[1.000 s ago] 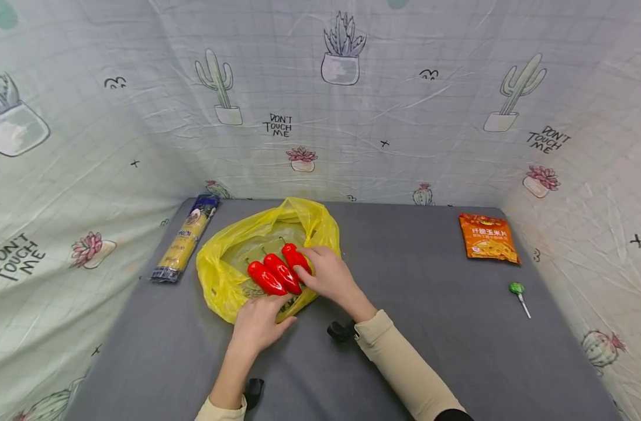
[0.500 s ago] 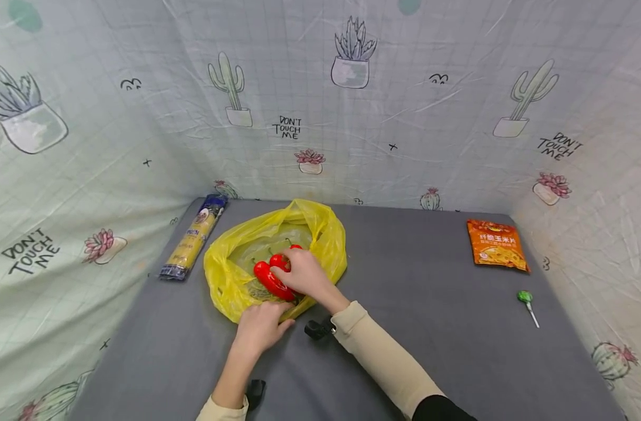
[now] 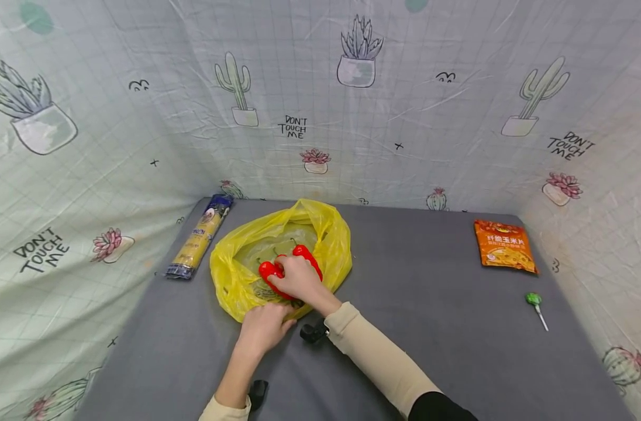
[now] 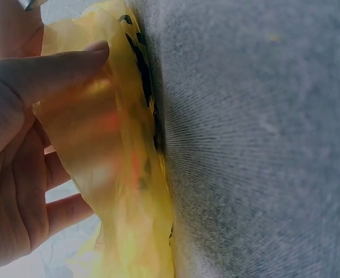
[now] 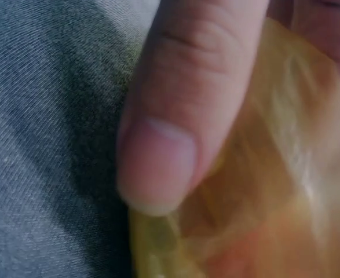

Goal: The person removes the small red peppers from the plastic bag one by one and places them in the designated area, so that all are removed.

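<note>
An open yellow plastic bag [image 3: 226, 280] sits on the grey table, with glossy red peppers with thin green stems in its mouth. My right hand [image 3: 302, 282] reaches over the near right rim and grips the middle pepper, which it mostly hides. Beside my thumb lies the left pepper [image 3: 268, 270]; the right pepper [image 3: 306, 252] shows past my knuckles. At the near rim my left hand [image 3: 261, 328] pinches the bag, thumb outside and fingers behind the film, as the left wrist view shows. In the right wrist view my thumb [image 5: 158, 156] is close beside the yellow film.
A spaghetti packet [image 3: 199, 237] lies left of the bag. Far to the right are an orange snack packet [image 3: 506, 245] and a green lollipop [image 3: 534, 299]. A printed cloth [image 3: 320, 105] hangs around the back and sides of the table.
My right hand has moved left from the right pepper to the middle one. The left hand keeps its place at the near rim. The whole view has shifted slightly.
</note>
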{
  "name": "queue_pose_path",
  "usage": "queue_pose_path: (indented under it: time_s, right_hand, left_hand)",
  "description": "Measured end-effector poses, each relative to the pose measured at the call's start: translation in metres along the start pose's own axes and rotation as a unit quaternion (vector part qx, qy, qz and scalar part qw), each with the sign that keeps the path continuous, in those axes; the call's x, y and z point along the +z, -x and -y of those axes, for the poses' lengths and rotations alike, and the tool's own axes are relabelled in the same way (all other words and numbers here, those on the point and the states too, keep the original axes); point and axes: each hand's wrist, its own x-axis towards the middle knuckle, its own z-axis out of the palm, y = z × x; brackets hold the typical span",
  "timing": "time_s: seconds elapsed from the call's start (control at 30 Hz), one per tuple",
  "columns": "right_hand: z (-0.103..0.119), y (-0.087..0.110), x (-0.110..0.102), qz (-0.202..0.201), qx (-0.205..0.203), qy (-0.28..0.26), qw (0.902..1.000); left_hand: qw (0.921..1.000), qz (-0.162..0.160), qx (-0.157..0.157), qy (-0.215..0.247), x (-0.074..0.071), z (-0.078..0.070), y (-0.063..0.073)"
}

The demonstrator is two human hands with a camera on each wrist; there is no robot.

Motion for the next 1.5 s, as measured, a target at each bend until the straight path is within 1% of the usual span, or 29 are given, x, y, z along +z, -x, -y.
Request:
queue_pose_path:
  time_s: [0.13,0.2,0.37,0.47,0.53,0.73,0.9,1.13,1.37,1.43,1.5]
  right_hand:
    - [0.003,-0.001,-0.001,0.003,0.004,0.036,0.9993]
    - [0.006,-0.002,0.001,0.001,0.007,0.056,0.9984]
    - [0.012,0.003,0.011,0.024,0.01,0.068,0.9973]
    - [0.014,0.006,0.018,0.033,0.013,0.061,0.9975]
    - [0.014,0.007,0.021,0.031,0.018,0.056,0.9978]
    - [0.01,0.006,0.025,0.027,0.027,0.021,0.999]
    - [0.006,0.005,0.026,0.033,0.026,-0.008,0.9991]
    - [0.003,0.005,0.022,0.028,0.025,-0.043,0.9984]
    - [0.001,0.003,0.015,0.014,0.018,-0.027,0.9994]
    - [0.001,0.002,0.01,0.007,0.023,-0.028,0.9993]
    - [0.002,0.0,0.006,0.006,0.031,-0.041,0.9987]
  left_hand:
    - [1.0,-0.002,-0.001,0.0,-0.001,0.0,-0.001]
    - [1.0,-0.009,0.001,-0.003,-0.001,0.0,-0.001]
    - [0.9998,-0.017,-0.008,-0.011,0.001,0.0,0.003]
    - [0.9997,-0.015,-0.015,-0.01,0.003,0.0,0.007]
    - [0.9997,-0.019,-0.013,-0.009,0.004,0.0,0.007]
    - [0.9996,-0.026,-0.008,-0.01,0.004,-0.001,0.004]
    - [0.9997,-0.021,-0.012,-0.004,0.005,-0.001,0.003]
    - [0.9996,-0.026,-0.014,-0.004,0.006,-0.002,0.001]
    - [0.9995,-0.022,-0.014,-0.015,0.005,-0.002,0.0]
    - [0.9995,-0.022,-0.012,-0.022,0.005,-0.001,-0.001]
    - [0.9994,-0.022,-0.011,-0.023,0.004,-0.001,-0.001]
